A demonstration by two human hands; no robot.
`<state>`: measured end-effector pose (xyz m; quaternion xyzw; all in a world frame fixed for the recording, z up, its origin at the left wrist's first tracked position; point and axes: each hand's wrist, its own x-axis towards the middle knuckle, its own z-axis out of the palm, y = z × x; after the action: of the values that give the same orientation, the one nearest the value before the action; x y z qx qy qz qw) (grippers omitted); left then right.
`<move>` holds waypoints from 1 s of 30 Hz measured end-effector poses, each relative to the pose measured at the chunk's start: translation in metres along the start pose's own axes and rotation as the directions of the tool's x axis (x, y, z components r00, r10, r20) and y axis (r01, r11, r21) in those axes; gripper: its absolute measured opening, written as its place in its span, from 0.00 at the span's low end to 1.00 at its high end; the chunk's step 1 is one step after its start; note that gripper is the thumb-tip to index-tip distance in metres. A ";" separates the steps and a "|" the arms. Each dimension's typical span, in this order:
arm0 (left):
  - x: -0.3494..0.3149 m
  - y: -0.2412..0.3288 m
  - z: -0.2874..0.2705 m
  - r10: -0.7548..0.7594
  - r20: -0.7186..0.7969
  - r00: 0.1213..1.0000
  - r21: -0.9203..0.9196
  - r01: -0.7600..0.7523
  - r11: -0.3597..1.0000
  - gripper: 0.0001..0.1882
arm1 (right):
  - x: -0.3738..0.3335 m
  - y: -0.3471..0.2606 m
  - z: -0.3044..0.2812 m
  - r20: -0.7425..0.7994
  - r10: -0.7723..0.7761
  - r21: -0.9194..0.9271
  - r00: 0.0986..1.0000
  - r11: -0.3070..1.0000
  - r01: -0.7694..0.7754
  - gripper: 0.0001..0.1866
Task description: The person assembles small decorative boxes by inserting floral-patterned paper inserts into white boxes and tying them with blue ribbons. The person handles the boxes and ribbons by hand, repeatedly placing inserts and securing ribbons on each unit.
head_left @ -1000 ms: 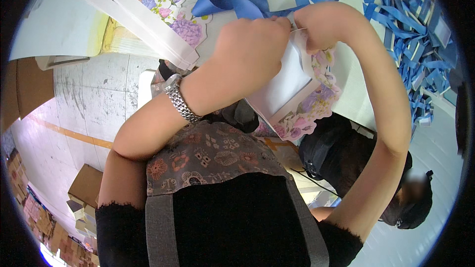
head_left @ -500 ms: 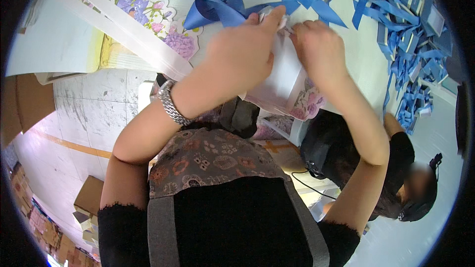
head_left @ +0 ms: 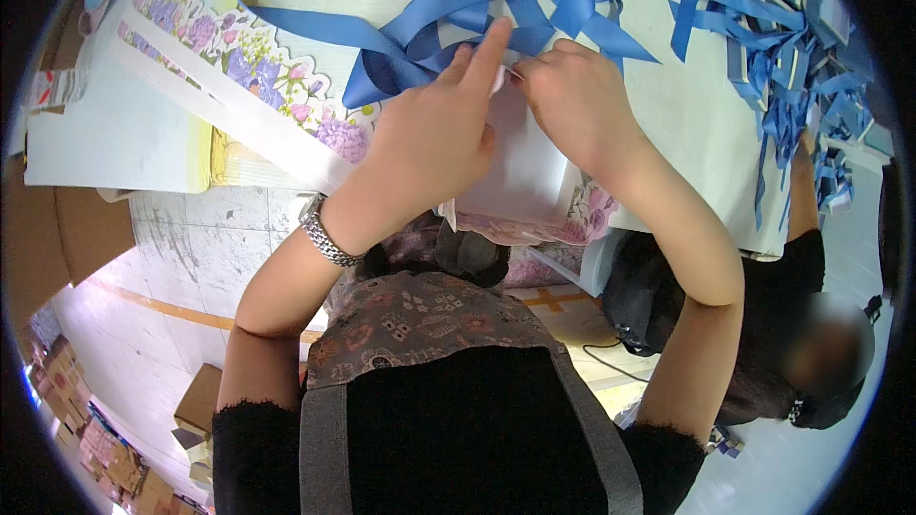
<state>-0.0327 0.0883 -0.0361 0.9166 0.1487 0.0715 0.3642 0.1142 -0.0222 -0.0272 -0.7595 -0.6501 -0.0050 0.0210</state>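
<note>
Between my hands stands a white box (head_left: 523, 167) with purple and pink floral edges, close to the table's near edge. My left hand (head_left: 434, 129) is bent around its left side and far end, index finger stretched out over the far edge and the other fingers partly hidden. Curled fingers of my right hand (head_left: 577, 100) pinch the far right edge, where a small white flap shows between the hands. Loose blue ribbon (head_left: 420, 38) lies in loops just beyond my fingertips. To the left, a flat floral cut-out card (head_left: 253, 67) rests beside long white strips (head_left: 229, 100).
At the right of the table (head_left: 687, 105) lies a heap of small blue boxes with ribbons (head_left: 782, 48). A co-worker in black (head_left: 778, 315) sits at the right, one arm reaching toward the heap. Brown cartons (head_left: 91, 229) stand at the left.
The whole view has shifted, so the table sits lower in the picture. My hands stay at the box's far end, slightly further left; the white piece between them is less visible.
</note>
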 end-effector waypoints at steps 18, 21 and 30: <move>0.041 -0.016 -0.006 -0.053 0.095 0.994 0.095 0.044 0.995 0.33 | -0.019 0.048 -0.030 0.143 0.487 0.385 0.862 0.774 -0.502 0.26; 0.048 -0.024 -0.022 -0.057 0.206 0.977 0.114 0.034 0.993 0.33 | -0.082 0.042 -0.034 -0.085 0.746 0.802 0.660 0.445 -0.400 0.37; 0.162 0.104 -0.008 0.318 0.308 0.897 -0.202 -0.265 0.943 0.39 | -0.157 0.061 0.008 -0.319 0.907 0.873 0.275 0.394 -0.287 0.51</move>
<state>0.1418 0.0745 0.0451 0.8961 -0.0611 -0.0206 0.4392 0.1503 -0.1868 -0.0417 -0.8043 -0.1391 -0.0912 0.5704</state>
